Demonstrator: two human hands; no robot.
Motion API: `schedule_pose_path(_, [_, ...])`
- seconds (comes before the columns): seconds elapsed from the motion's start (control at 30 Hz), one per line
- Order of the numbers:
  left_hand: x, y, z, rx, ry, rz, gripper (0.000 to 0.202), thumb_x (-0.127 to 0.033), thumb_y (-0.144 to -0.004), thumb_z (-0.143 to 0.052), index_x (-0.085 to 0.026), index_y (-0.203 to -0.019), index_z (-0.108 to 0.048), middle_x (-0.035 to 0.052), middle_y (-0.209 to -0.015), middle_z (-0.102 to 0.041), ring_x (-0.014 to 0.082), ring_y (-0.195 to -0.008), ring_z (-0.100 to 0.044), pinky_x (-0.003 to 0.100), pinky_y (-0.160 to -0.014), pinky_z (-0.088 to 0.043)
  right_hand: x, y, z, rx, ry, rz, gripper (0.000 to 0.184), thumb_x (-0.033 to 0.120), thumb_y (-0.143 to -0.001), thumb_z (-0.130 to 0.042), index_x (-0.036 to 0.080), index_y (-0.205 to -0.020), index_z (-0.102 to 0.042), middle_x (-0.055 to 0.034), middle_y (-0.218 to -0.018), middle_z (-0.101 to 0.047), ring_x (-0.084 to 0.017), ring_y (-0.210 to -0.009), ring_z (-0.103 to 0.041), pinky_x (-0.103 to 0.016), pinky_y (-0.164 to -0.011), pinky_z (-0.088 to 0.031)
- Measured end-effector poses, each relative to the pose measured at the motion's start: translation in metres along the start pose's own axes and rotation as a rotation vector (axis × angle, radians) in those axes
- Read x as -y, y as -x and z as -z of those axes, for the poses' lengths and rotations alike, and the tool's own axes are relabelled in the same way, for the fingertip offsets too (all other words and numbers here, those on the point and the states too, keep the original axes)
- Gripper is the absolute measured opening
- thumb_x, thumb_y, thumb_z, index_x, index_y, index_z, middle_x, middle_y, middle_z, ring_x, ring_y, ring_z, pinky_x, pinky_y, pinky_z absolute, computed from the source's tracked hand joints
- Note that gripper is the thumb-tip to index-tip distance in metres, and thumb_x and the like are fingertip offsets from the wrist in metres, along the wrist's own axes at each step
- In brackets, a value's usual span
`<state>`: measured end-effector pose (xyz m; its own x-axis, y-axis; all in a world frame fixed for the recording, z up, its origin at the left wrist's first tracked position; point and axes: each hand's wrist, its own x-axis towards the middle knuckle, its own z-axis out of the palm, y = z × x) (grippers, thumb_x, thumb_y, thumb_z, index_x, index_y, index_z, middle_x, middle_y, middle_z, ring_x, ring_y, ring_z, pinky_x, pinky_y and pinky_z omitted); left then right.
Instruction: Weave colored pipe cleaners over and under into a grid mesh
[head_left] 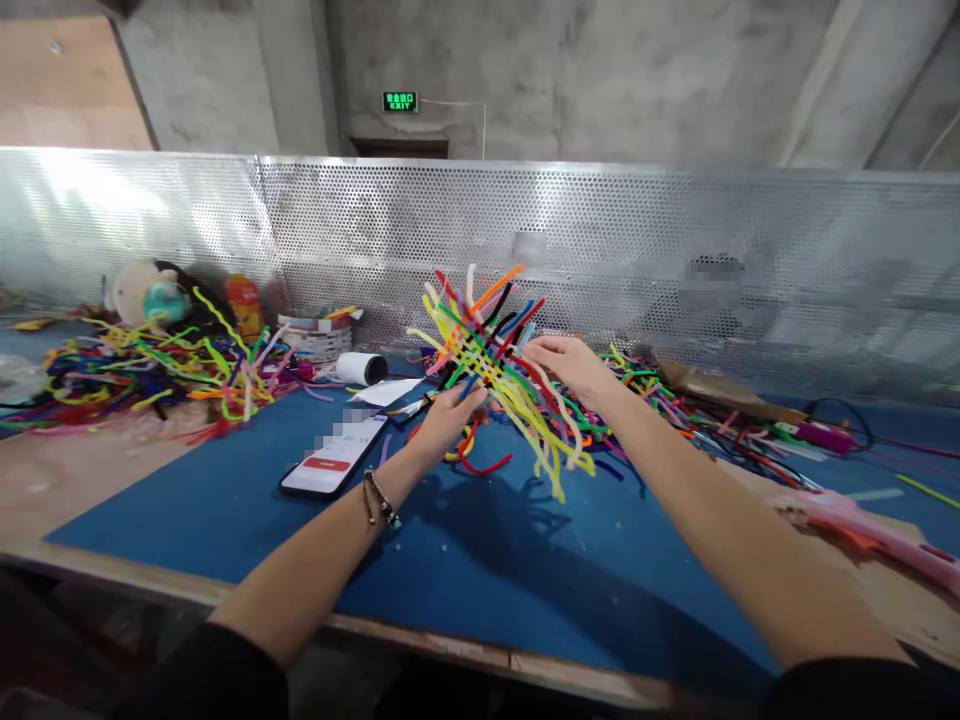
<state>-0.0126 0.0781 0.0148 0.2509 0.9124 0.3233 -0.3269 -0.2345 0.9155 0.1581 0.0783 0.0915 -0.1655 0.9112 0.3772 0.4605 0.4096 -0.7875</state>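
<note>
Black sleeves [217, 675] are nearest, at the bottom edge, and bare forearms [322, 570] reach from them over a blue mat [525, 590]. Far to the left of the left hand [447, 422] lies a heap of many-coloured chenille stems [225, 368]. Closer to this hand, also on its left, a smartphone [331, 464] lies on the mat with its screen upward; beyond the phone is a white roll [360, 368]. The left hand has a beaded bracelet [384, 500] at its wrist, and its thumb and fingers are closed on the lower edge of a woven chenille lattice [481, 352]. This lattice is held tilted above the mat, between the two hands, with long loose ends spreading from it. The right hand [568, 364] has its fingers bent close together at the right edge of the lattice; whether they pinch a stem, I cannot tell. Behind and to the right of this hand lies a second heap of stems [637, 385], and farther right, a pink plastic tool [862, 522].
</note>
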Motion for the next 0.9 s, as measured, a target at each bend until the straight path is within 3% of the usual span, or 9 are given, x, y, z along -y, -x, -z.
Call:
schedule_pose_path(0.17, [0.005,0.004,-0.003,0.09,-0.042,-0.03,0.021,-0.027,-0.073,-0.058,-0.016,-0.057,-0.049,-0.0033,-0.053,-0.052,0.0065,-0.047,-0.044,0.018,-0.05,-0.036,0.01,0.009,-0.005,0.047,-0.021,0.01,0.025,0.04,-0.067,-0.056,0.015,-0.065,-0.054,0.0054,-0.054,-0.047,-0.006,-0.048,-0.04,-0.02,-0.047,-0.03])
schedule_pose_path(0.33, [0.0,0.008,-0.008,0.259,-0.087,-0.022,0.036,-0.044,-0.08,-0.043,-0.017,-0.059,-0.053,0.0009,-0.055,-0.055,0.0101,-0.046,-0.048,0.023,-0.052,-0.041,0.022,0.015,0.007,0.073,0.013,-0.007,0.024,0.037,-0.067,-0.06,0.015,-0.06,-0.052,0.0056,-0.049,-0.045,-0.007,-0.046,-0.039,-0.02,-0.045,-0.031])
schedule_pose_path(0.43, [-0.004,0.002,0.006,0.321,-0.188,-0.034,0.045,-0.05,-0.081,-0.035,-0.015,-0.07,-0.061,0.0038,-0.055,-0.056,0.0131,-0.049,-0.051,0.025,-0.054,-0.042,0.03,0.022,0.027,0.048,-0.048,-0.025,0.019,0.034,-0.069,-0.06,0.017,-0.065,-0.053,0.0032,-0.055,-0.052,-0.009,-0.049,-0.047,-0.022,-0.047,-0.037])
schedule_pose_path(0.47, [-0.005,-0.001,0.013,0.314,-0.248,-0.05,0.046,-0.049,-0.083,-0.032,-0.015,-0.076,-0.063,0.0041,-0.057,-0.057,0.0134,-0.051,-0.052,0.024,-0.054,-0.042,0.032,0.026,0.034,0.023,-0.116,-0.019,0.015,0.032,-0.071,-0.059,0.018,-0.071,-0.055,0.0015,-0.063,-0.057,-0.011,-0.054,-0.051,-0.024,-0.051,-0.041])
schedule_pose_path(0.5, [-0.005,-0.005,0.02,0.28,-0.451,-0.115,0.05,-0.046,-0.085,-0.024,-0.015,-0.081,-0.062,0.0036,-0.058,-0.056,0.0128,-0.052,-0.053,0.023,-0.053,-0.041,0.033,0.03,0.041,0.002,-0.181,-0.019,0.013,0.031,-0.072,-0.057,0.019,-0.078,-0.056,0.0001,-0.071,-0.06,-0.012,-0.06,-0.055,-0.026,-0.055,-0.044])
schedule_pose_path(0.6, [-0.006,-0.014,0.036,0.218,-0.674,-0.157,0.041,-0.037,-0.085,-0.026,-0.015,-0.083,-0.061,0.0032,-0.06,-0.055,0.0125,-0.052,-0.05,0.022,-0.053,-0.039,0.025,0.044,0.055,-0.002,-0.217,-0.043,0.017,0.032,-0.075,-0.053,0.022,-0.088,-0.056,-0.0018,-0.081,-0.062,-0.015,-0.068,-0.058,-0.029,-0.061,-0.047])
schedule_pose_path(0.7, [-0.005,-0.017,0.039,0.242,-0.856,-0.184,0.023,-0.028,-0.08,-0.04,-0.017,-0.081,-0.061,0.0029,-0.067,-0.057,0.0139,-0.063,-0.051,0.022,-0.061,-0.038,0.005,0.059,0.053,0.223,0.047,-0.106,0.022,0.039,-0.073,-0.053,0.019,-0.08,-0.057,-0.0031,-0.074,-0.059,-0.015,-0.065,-0.055,-0.028,-0.059,-0.046])
schedule_pose_path(0.83, [0.001,-0.014,0.038,0.452,-1.125,-0.176,0.016,-0.02,-0.07,-0.054,-0.017,-0.084,-0.063,0.0035,-0.084,-0.059,0.0166,-0.081,-0.053,0.024,-0.075,-0.038,-0.026,0.075,0.028,0.797,0.558,-0.068,0.028,0.039,-0.077,-0.042,0.016,-0.069,-0.054,-0.0013,-0.068,-0.053,-0.013,-0.062,-0.05,-0.027,-0.06,-0.043])
schedule_pose_path(0.9, [0.004,-0.011,0.04,0.566,-1.245,-0.144,0.024,-0.018,-0.067,-0.057,-0.017,-0.091,-0.063,0.0035,-0.087,-0.059,0.0164,-0.08,-0.054,0.023,-0.074,-0.039,-0.036,0.08,0.014,0.847,0.629,-0.056,0.024,0.034,-0.076,-0.043,0.015,-0.067,-0.055,-0.0013,-0.063,-0.052,-0.014,-0.06,-0.049,-0.027,-0.06,-0.042])
